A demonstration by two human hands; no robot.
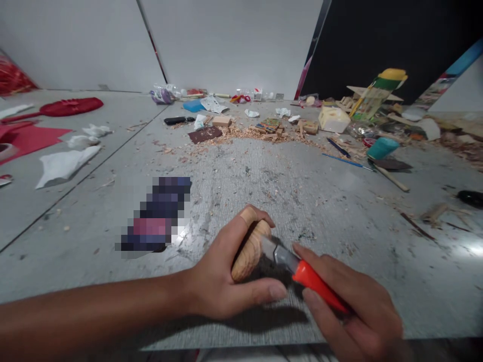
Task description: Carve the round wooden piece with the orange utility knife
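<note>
My left hand (222,269) is wrapped round a rounded piece of carved wood (251,251), with the thumb stretched out in front of it. A bandage or tape strip (248,216) circles one finger of that hand. In my right hand (358,301) is an orange utility knife (320,289), gripped by its handle. The knife's metal blade (269,246) points left and meets or nearly meets the right side of the wood. Both hands are just above the grey table, near its front edge.
Left of my hands lies a blurred-out dark rectangular object (156,216). Wood shavings (260,133) and small wood blocks (221,121) are spread at the back. Pens (338,147), a teal cylinder (382,149) and scraps crowd the right; red paper (33,138) and white tissue (66,163) lie left.
</note>
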